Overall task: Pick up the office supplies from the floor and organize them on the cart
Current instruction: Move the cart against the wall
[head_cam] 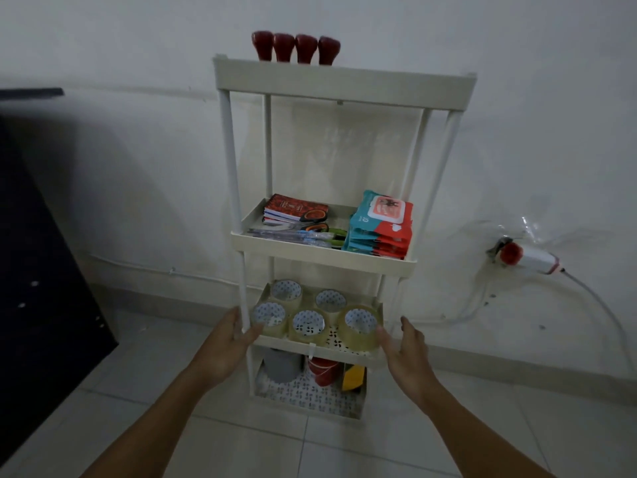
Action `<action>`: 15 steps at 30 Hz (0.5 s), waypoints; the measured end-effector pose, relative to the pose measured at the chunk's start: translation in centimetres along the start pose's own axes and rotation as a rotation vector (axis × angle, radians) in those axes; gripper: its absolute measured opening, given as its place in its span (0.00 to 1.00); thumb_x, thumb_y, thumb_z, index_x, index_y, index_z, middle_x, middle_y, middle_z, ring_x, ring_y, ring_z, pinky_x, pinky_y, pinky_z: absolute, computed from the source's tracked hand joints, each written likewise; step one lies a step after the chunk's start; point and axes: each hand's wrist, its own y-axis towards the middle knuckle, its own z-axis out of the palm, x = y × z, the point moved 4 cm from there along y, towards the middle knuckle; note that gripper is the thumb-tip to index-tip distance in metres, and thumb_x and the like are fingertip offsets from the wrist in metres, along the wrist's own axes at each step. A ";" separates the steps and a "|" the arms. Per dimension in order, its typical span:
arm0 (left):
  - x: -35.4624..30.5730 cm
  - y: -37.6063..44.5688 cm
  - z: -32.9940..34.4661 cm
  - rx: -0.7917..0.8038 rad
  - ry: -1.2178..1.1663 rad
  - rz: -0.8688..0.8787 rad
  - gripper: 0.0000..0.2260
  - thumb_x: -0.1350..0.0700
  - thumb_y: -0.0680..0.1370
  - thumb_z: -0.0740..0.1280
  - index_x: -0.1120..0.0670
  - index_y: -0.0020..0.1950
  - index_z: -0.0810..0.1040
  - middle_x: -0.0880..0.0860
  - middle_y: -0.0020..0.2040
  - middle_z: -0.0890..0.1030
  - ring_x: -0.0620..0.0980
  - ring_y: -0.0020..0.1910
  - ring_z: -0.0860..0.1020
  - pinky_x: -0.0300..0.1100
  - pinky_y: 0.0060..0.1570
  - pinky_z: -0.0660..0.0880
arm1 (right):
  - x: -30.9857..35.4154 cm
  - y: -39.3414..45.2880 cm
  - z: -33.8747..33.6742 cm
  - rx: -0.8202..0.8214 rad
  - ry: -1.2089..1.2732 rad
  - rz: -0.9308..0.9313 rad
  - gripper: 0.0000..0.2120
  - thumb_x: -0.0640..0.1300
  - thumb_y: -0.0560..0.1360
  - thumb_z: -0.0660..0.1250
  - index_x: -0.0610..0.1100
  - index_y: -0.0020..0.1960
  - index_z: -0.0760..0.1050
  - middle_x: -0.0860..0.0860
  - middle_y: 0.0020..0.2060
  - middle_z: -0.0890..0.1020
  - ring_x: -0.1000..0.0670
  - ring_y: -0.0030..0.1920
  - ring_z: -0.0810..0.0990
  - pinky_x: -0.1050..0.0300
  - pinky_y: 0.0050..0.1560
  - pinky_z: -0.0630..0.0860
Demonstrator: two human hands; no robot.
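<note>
A white four-shelf cart [238, 188] stands against the wall. Several red-handled stamps [295, 48] line its top shelf. The second shelf holds notebooks [296, 209], pens and scissors [303, 233], and wipe packs [381, 225]. Several clear tape rolls [308, 326] fill the third shelf. A grey cup [281, 365], a red item [322, 370] and a yellow item [353, 377] sit on the bottom shelf. My left hand [229, 343] is at the third shelf's left front post, fingers fairly straight, thumb by the rim. My right hand [403, 350] is spread beside the shelf's right corner, holding nothing.
A dark piece of furniture [41, 270] fills the left side. A wall socket with a red-and-white plug [527, 257] and its cable lies right of the cart. Pale floor tiles [262, 443] stretch in front of the cart.
</note>
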 end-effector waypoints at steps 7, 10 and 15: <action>-6.3 -7.7 -2.7 0.007 0.144 0.080 0.35 0.42 0.79 0.64 0.56 0.80 0.55 0.54 0.78 0.62 0.53 0.75 0.64 0.47 0.71 0.62 | 4.8 -5.4 -6.0 0.038 -0.052 -0.103 0.37 0.65 0.79 0.56 0.46 0.80 0.53 0.46 0.78 0.56 0.43 0.77 0.54 0.41 0.75 0.56; -9.1 -13.3 -3.2 -0.020 0.258 0.125 0.34 0.43 0.80 0.64 0.56 0.80 0.56 0.55 0.77 0.64 0.54 0.75 0.64 0.48 0.71 0.63 | 5.6 -10.1 -9.3 0.060 -0.118 -0.148 0.36 0.65 0.79 0.55 0.46 0.80 0.53 0.46 0.78 0.56 0.44 0.78 0.53 0.40 0.75 0.56; -13.5 -24.3 -3.6 -0.070 0.389 0.202 0.32 0.42 0.81 0.62 0.55 0.79 0.57 0.55 0.77 0.65 0.54 0.74 0.65 0.47 0.70 0.63 | 5.2 -19.2 -15.6 0.086 -0.177 -0.208 0.36 0.66 0.79 0.54 0.46 0.80 0.53 0.46 0.79 0.56 0.43 0.78 0.53 0.41 0.75 0.56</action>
